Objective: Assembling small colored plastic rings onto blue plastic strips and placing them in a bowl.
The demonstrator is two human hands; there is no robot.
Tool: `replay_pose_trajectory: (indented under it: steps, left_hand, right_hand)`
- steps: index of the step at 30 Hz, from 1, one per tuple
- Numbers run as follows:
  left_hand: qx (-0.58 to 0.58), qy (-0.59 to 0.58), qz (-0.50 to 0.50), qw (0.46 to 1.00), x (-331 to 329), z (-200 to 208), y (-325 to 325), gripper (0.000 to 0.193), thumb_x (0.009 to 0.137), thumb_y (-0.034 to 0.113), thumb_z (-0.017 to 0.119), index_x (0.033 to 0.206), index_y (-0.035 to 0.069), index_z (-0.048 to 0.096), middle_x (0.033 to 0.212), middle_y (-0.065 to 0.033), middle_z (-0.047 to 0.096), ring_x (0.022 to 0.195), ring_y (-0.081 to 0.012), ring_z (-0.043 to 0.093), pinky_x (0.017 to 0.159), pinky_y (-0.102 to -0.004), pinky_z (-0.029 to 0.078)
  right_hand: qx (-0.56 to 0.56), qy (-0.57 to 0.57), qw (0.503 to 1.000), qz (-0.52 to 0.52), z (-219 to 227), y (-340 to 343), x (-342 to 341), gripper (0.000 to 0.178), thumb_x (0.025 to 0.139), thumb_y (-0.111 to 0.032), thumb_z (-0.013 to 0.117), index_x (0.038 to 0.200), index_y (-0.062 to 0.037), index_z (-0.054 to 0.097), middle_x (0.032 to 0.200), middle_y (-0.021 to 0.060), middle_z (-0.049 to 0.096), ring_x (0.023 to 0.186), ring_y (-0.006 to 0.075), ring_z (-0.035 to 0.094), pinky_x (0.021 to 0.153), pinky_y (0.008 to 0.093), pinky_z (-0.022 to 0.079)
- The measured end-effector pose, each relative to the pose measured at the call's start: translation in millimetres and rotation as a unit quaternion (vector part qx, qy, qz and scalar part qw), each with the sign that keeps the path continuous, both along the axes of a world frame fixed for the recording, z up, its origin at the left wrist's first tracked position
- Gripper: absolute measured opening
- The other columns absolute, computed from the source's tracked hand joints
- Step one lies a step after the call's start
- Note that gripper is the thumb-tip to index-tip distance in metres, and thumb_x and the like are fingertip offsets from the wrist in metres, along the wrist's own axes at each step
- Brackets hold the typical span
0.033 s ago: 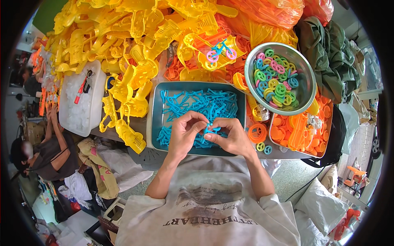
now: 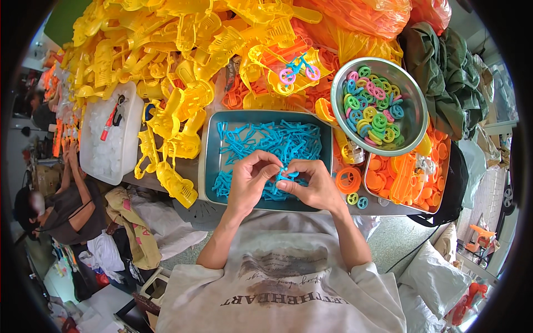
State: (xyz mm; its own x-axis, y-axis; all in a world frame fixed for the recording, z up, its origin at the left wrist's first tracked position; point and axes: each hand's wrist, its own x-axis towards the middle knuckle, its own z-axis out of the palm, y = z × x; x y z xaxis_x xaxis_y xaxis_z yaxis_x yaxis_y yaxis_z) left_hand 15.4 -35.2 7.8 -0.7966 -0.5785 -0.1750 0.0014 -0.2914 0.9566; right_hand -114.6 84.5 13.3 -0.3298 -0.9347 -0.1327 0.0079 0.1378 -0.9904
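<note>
Both hands meet over the near side of a dark-rimmed tray [image 2: 327, 133] heaped with thin blue plastic parts [image 2: 272, 141]. My left hand [image 2: 251, 180] pinches a small blue plastic part [image 2: 282, 174] between thumb and fingers. From the other side, my right hand [image 2: 314, 187] grips the same piece with thumb and forefinger. The fingertips hide most of its shape. Beyond the tray, a small toy bicycle [image 2: 300, 68] with a blue frame and pink wheels lies on yellow plastic pieces.
A metal bowl [image 2: 419, 105] of colourful toy wheels stands to the right, above a container of orange parts [image 2: 383, 177]. Yellow molded pieces [image 2: 133, 44] pile up at the back left. A white tub [image 2: 91, 144] sits left. Another person [image 2: 72, 208] works at far left.
</note>
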Motion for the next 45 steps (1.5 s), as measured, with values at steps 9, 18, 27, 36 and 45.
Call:
replay_pose_trajectory:
  steps: [9,18,27,36,45]
  left_hand:
    - [-0.016,-0.003,-0.03,0.999,1.0,1.9,-1.7,0.015,0.089,0.014,0.065,0.089,0.001,0.059,0.089,-0.0045,0.06,0.081,-0.0098,0.056,0.076,-0.024,0.046]
    - [-0.102,-0.002,-0.144,0.984,8.7,39.6,-8.8,0.037,0.078,-0.003,0.071,0.114,0.001,0.062,0.109,-0.0096,0.058,0.099,-0.0188,0.059,0.075,-0.0277,0.056]
    - [-0.407,-0.016,0.028,0.913,6.1,31.9,-2.6,0.054,0.065,0.005,0.084,0.115,0.003,0.064,0.109,-0.009,0.058,0.085,-0.0182,0.065,0.069,-0.0285,0.058]
    - [-0.469,-0.032,0.009,0.883,2.0,29.1,5.6,0.052,0.071,-0.006,0.071,0.121,0.007,0.062,0.107,-0.0101,0.057,0.088,-0.0206,0.063,0.075,-0.0308,0.054]
    - [-0.181,0.005,-0.048,0.982,11.8,19.6,-15.8,0.025,0.078,0.005,0.073,0.103,0.003,0.067,0.106,-0.0114,0.059,0.094,-0.0177,0.06,0.075,-0.0295,0.051]
  right_hand:
    - [-0.012,-0.076,0.997,0.001,-1.4,0.6,-0.7,0.023,0.084,-0.019,0.074,0.088,0.0023,0.068,0.075,0.0027,0.063,0.068,0.005,0.052,0.06,0.0245,0.044]
    - [-0.038,-0.186,0.982,0.007,-13.2,1.9,-6.5,0.018,0.085,-0.018,0.073,0.085,-0.0006,0.067,0.073,-0.0025,0.061,0.069,0.0018,0.05,0.058,0.0212,0.041]
    - [-0.042,-0.168,0.977,-0.126,11.2,3.9,7.9,0.041,0.092,-0.013,0.063,0.125,0.0009,0.044,0.108,0.0108,0.062,0.08,0.0103,0.063,0.065,0.0219,0.052]
    - [0.053,-0.06,0.993,-0.085,27.5,1.7,14.2,0.023,0.093,-0.015,0.062,0.099,0.0061,0.067,0.085,0.0067,0.068,0.069,0.0094,0.061,0.063,0.0217,0.05]
    - [-0.003,0.111,0.987,-0.115,18.4,2.2,9.2,0.013,0.088,-0.008,0.064,0.095,0.001,0.07,0.081,0.0078,0.06,0.07,0.0133,0.054,0.06,0.0259,0.041]
